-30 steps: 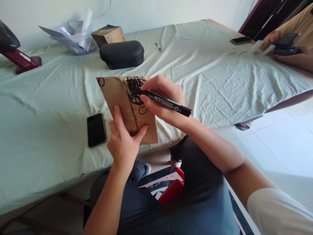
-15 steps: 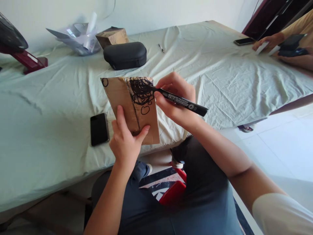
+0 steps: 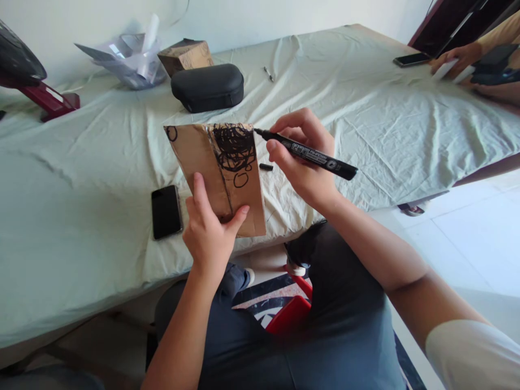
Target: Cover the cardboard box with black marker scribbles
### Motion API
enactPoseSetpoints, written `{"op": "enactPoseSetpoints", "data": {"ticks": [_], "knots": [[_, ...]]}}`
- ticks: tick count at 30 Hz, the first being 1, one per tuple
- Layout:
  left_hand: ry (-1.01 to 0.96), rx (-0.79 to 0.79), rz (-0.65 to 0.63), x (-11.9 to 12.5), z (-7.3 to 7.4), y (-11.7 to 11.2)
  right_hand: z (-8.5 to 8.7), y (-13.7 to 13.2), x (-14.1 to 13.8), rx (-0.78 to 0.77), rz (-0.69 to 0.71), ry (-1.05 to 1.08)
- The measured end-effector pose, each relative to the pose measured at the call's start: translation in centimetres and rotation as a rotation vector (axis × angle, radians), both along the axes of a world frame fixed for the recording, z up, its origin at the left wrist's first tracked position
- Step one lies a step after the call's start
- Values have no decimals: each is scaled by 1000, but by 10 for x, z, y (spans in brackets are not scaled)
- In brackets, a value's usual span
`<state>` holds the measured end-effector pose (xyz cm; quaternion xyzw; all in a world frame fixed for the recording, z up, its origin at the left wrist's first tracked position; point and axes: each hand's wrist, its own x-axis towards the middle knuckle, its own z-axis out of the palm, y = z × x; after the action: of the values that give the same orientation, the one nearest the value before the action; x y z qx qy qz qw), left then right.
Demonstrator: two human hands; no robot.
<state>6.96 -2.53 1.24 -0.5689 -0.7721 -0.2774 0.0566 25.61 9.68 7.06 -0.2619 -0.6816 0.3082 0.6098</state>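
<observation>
cardboard (image 3: 219, 181) underside hidden, maroon stand (image 3: 43, 96) cropped

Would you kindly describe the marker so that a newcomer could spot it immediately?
Find the cloth-covered table, then the scribbled cardboard in the left hand. By the cardboard's top right corner, the right hand holds the black marker, whose pale lettering sets it apart from the small black cap lying nearby.

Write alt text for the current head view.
Left hand holds a cardboard piece scribbled in black while the right hand holds an uncapped marker near its edge. A phone, marker cap and black case lie nearby on pale cloth.
</observation>
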Motion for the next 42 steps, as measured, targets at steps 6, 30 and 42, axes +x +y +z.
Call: {"op": "enactPoseSetpoints", "data": {"ticks": [6,30,42], "knots": [[-27,-21,-9,-5,0,1,-24,32,13,-174,71,18],[-141,110,-43,-9,-2,16,-83,87,45,-498,-150,-1240],[-118,102,-32,-9,-4,14,-99,80,11,-438,-247,-1268]]}}
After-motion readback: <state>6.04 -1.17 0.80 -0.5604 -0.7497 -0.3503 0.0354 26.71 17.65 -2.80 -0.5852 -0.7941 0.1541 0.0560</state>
